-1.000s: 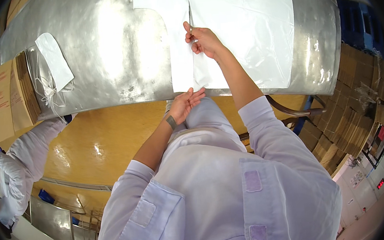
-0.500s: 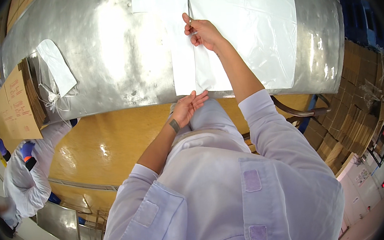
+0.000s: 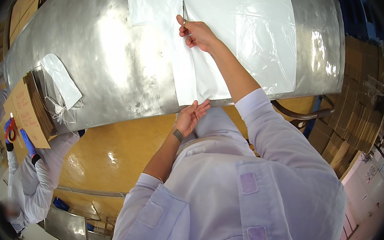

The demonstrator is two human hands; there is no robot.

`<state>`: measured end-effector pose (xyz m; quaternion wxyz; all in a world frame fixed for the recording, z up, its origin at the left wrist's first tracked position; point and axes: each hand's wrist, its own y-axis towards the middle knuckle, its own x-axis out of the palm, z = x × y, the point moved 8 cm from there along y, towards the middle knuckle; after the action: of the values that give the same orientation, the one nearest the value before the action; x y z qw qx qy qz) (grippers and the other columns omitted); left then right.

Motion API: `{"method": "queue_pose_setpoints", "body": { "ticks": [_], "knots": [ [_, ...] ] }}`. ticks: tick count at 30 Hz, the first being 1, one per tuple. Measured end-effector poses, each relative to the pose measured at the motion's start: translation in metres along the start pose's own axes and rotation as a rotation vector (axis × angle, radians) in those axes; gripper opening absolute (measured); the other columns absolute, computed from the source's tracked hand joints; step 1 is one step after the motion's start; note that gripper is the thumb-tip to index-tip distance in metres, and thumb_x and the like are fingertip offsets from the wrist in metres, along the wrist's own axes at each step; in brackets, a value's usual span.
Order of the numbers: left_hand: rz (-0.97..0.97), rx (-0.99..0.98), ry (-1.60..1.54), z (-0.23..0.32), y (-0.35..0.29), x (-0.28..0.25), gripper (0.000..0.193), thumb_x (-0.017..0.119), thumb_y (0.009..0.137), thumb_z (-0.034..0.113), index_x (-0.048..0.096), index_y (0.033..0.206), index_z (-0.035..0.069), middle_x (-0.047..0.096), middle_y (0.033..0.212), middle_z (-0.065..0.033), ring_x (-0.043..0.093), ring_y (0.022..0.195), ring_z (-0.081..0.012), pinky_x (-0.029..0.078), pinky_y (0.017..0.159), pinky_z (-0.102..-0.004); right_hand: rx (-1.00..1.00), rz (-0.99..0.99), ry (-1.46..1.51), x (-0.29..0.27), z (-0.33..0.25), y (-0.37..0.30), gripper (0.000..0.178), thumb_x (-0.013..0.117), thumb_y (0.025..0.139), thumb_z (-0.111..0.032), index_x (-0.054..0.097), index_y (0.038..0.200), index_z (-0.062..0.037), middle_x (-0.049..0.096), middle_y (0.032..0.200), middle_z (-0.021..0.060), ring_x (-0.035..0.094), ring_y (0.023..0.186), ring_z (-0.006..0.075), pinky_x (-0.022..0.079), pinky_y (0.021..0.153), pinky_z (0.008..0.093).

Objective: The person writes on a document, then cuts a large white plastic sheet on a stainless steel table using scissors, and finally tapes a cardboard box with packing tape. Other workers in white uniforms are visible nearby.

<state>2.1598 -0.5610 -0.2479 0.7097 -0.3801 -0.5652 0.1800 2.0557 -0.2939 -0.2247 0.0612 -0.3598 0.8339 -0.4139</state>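
In my feed the right hand (image 3: 197, 35) has its grip pinching slim metal scissors (image 3: 184, 10), blades pointing to the far side; the fingers cover most of the handles, so scissors is my best reading. The blades are at a white plastic sheet (image 3: 258, 44), in which a straight line runs from that hand toward the near edge. There I have the left hand (image 3: 192, 118), palm up, thumb and fingertips at the sheet's near edge; whether that grip pinches the plastic I cannot tell. The sheet lies right of centre on a shiny metal worktop (image 3: 91, 79), its far part spreading wider to the left. Farther left on the worktop I see a narrow white plastic piece (image 3: 62, 81), with a tangle of clear plastic strands (image 3: 60, 112) at its near end. Left of these is a stack of flat cardboard (image 3: 28, 101), with a co-worker's blue-gloved hand (image 3: 28, 142) at it. Yellow floor (image 3: 92, 169) shows on the near side, and piled cardboard (image 3: 338, 106) on the right.
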Motion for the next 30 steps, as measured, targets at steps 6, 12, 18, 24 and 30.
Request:
{"method": "queue_pose_setpoints", "body": {
  "ticks": [6,12,18,24,30],
  "knots": [
    [0.007,0.006,-0.003,-0.002,0.002,-0.003,0.03,0.045,0.103,0.027,0.055,0.112,0.001,0.049,0.14,-0.0207,0.052,0.126,-0.0278,0.05,0.096,-0.0314,-0.043,-0.019,0.116,-0.001,0.001,0.017,0.046,0.069,0.086,-0.052,0.059,0.078,-0.0079,0.064,0.075,0.0027,0.052,0.047,0.0111,0.041,0.044,0.025],
    [0.006,0.005,-0.017,-0.003,0.004,-0.005,0.025,0.042,0.104,0.024,0.056,0.109,0.003,0.048,0.141,-0.0216,0.052,0.127,-0.0288,0.051,0.097,-0.0323,-0.066,0.047,0.12,0.004,-0.006,0.023,0.047,0.068,0.086,-0.052,0.06,0.081,-0.0066,0.067,0.076,0.0058,0.053,0.044,0.0115,0.041,0.042,0.0258],
    [-0.011,0.016,-0.066,-0.005,0.005,-0.008,0.022,0.045,0.103,0.022,0.06,0.102,0.006,0.05,0.139,-0.0218,0.054,0.125,-0.0283,0.051,0.095,-0.0316,-0.08,0.05,0.121,0.013,-0.016,0.025,0.041,0.06,0.093,-0.044,0.058,0.081,-0.0053,0.066,0.077,0.0089,0.048,0.041,0.0109,0.035,0.04,0.0253],
    [0.003,0.012,-0.058,-0.007,0.007,-0.009,0.022,0.045,0.103,0.022,0.061,0.098,0.007,0.052,0.137,-0.0219,0.055,0.124,-0.0283,0.052,0.095,-0.0314,-0.126,0.034,0.182,0.022,-0.015,0.038,0.055,0.066,0.085,-0.057,0.059,0.085,-0.0023,0.066,0.07,0.0105,0.051,0.04,0.0134,0.038,0.039,0.0266],
    [0.007,0.01,-0.019,-0.007,0.008,-0.01,0.023,0.049,0.102,0.029,0.059,0.093,0.009,0.049,0.14,-0.0217,0.052,0.127,-0.0284,0.05,0.097,-0.0329,-0.118,0.041,0.187,0.022,-0.014,0.039,0.057,0.066,0.085,-0.059,0.058,0.084,-0.002,0.063,0.068,0.0094,0.053,0.041,0.0143,0.039,0.039,0.0271]
  ]
}}
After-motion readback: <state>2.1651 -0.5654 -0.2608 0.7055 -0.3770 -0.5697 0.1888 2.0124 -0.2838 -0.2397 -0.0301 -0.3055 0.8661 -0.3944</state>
